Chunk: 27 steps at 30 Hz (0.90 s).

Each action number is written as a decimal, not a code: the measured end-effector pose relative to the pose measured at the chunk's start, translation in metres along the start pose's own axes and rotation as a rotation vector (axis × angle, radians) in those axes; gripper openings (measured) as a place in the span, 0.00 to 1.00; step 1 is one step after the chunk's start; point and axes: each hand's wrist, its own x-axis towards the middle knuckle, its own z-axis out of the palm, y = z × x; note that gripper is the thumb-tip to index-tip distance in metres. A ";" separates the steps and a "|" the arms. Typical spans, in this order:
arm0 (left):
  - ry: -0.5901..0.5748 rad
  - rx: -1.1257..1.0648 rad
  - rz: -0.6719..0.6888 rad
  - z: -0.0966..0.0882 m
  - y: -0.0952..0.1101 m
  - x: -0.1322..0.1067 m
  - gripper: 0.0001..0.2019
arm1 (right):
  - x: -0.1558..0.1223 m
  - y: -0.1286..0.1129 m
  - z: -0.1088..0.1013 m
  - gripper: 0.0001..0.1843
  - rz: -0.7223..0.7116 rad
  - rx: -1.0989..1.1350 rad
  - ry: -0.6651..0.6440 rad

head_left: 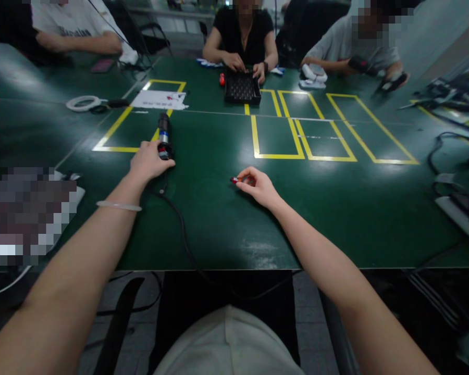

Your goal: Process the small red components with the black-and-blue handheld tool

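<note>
At the left of the table, my left hand (150, 160) is closed around the near end of a black corded electric screwdriver (163, 130) with a blue band. Its fingertips are partly hidden behind the tool, and the thumb reaches along the near side. A black cord (181, 221) runs from near that hand to the table's front edge. My right hand (260, 186), over the middle of the table, pinches a small red piece (233, 180) between thumb and fingers. Part of that piece is covered by the fingers, so its kind is unclear.
Yellow tape rectangles (279, 156) mark the green table (219, 229). A paper sheet (159, 99) and white cable coil (83, 103) lie left. Opposite, a person handles a black tray (242, 99) beside a small red object (222, 79). Two other people sit nearby. Cables (437, 151) crowd the right.
</note>
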 end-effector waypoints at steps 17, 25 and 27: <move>-0.028 0.023 0.410 -0.006 0.139 -0.099 0.36 | -0.003 -0.003 0.001 0.07 -0.112 -0.162 -0.006; -0.051 -0.006 0.462 -0.006 0.145 -0.109 0.37 | -0.004 0.000 0.006 0.05 -0.168 -0.393 -0.064; -0.049 -0.011 0.471 -0.005 0.145 -0.110 0.37 | -0.004 0.000 0.008 0.05 -0.180 -0.438 -0.077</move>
